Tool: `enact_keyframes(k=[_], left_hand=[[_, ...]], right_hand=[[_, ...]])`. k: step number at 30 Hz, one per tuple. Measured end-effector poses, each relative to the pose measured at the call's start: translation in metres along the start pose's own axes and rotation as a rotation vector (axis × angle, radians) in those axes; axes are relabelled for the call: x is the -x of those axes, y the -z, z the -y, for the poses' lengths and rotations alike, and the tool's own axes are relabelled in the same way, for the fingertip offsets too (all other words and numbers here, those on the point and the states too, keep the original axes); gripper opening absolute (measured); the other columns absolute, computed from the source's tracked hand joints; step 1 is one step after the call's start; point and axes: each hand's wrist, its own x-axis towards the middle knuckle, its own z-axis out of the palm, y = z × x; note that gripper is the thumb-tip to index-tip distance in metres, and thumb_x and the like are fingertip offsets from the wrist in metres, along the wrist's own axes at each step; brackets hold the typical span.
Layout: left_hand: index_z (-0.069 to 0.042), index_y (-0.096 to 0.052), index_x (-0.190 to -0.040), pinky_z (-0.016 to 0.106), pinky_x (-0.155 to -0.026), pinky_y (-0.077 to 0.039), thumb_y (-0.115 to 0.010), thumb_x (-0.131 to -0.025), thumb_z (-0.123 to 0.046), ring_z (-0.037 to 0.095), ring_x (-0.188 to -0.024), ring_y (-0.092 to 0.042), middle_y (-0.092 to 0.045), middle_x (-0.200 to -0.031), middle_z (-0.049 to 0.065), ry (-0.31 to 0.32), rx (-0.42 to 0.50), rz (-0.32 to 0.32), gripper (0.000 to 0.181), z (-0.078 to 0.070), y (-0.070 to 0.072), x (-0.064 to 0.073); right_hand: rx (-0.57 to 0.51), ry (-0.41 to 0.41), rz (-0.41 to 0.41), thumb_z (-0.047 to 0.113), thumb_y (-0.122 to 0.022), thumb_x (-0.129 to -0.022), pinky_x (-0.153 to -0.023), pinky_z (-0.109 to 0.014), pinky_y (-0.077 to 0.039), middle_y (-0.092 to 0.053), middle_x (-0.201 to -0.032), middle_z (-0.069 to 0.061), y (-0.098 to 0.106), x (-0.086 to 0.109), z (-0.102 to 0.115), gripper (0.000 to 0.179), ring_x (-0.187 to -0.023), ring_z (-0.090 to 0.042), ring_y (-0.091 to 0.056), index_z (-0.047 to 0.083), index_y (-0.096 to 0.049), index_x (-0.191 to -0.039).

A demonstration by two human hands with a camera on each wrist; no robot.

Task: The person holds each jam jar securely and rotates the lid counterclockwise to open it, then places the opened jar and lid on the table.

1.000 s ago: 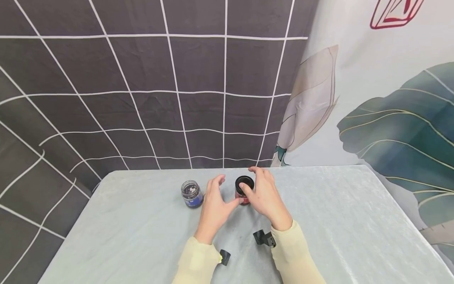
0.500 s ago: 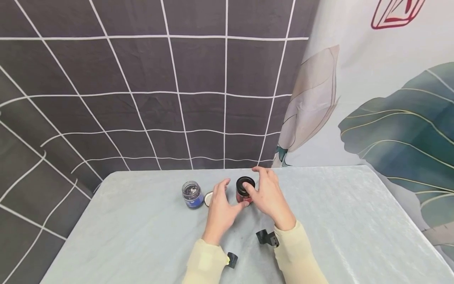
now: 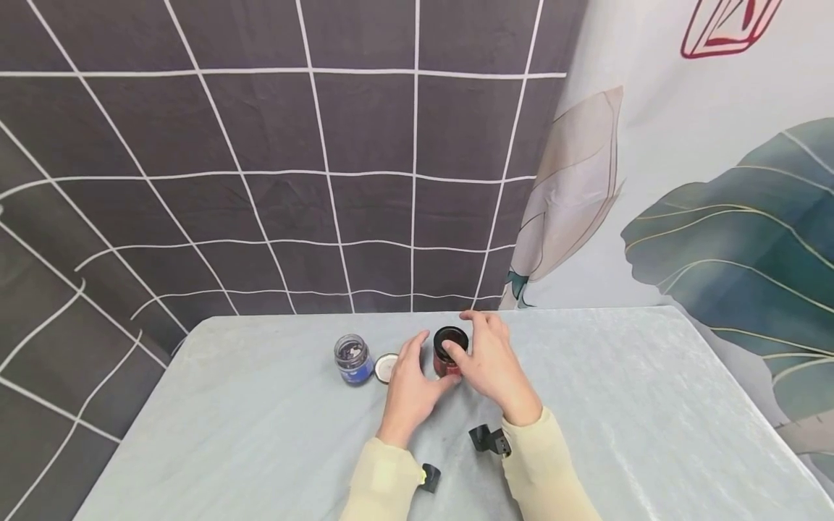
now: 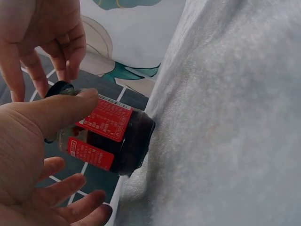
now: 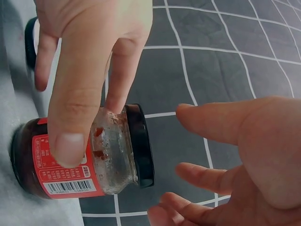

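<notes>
A glass jar with a red label and dark contents stands upright on the table, its black lid on. My left hand holds it from the left: the thumb lies across the label, and a forefinger reaches the neck in the right wrist view. The other left fingers are spread apart from the glass. Around the lid hovers my right hand, fingers bent loosely and apart from it in the right wrist view. To the left stands an uncapped glass jar with a blue label and something dark inside.
Between the jars lies a loose lid, pale inside facing up. A pale grey cloth covers the table. Behind it hangs a dark gridded curtain, with a leaf-patterned one at the right. Small black devices sit at both wrists.
My left hand has shifted right, closer around the red-labelled jar, and the loose lid has come into sight. The right hand stays over the black lid, almost unmoved.
</notes>
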Motion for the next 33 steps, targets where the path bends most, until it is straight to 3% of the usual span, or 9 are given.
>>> enact_keyframes(k=[13, 23, 33], left_hand=[[-0.006, -0.049, -0.147, 0.048, -0.108, -0.041, -0.086, -0.077, -0.033, 0.034, -0.132, -0.051, -0.055, -0.143, 0.014, -0.011, 0.002, 0.039, 0.084, 0.006, -0.006, -0.002], [-0.004, -0.053, -0.142, 0.047, -0.107, -0.043, -0.082, -0.081, -0.03, 0.031, -0.128, -0.056, -0.059, -0.138, 0.015, -0.046, -0.027, 0.088, 0.072, 0.008, -0.008, -0.005], [-0.003, -0.053, -0.142, 0.046, -0.107, -0.042, -0.08, -0.084, -0.028, 0.031, -0.128, -0.056, -0.06, -0.137, 0.015, -0.034, -0.031, 0.107, 0.069, 0.008, -0.009, -0.007]], right_hand=[[0.013, -0.002, 0.033, 0.025, -0.074, -0.091, -0.102, -0.055, -0.041, -0.051, -0.134, -0.03, -0.004, -0.001, 0.001, 0.058, -0.127, -0.043, -0.047, -0.003, -0.051, -0.136], [0.024, 0.006, 0.059, 0.018, -0.08, -0.084, -0.102, -0.051, -0.042, -0.055, -0.13, -0.026, -0.009, 0.0, 0.002, 0.064, -0.125, -0.042, -0.047, -0.005, -0.051, -0.137], [0.026, -0.014, 0.064, 0.018, -0.079, -0.085, -0.101, -0.053, -0.043, -0.053, -0.132, -0.027, -0.013, -0.001, 0.001, 0.063, -0.125, -0.043, -0.046, -0.003, -0.051, -0.138]])
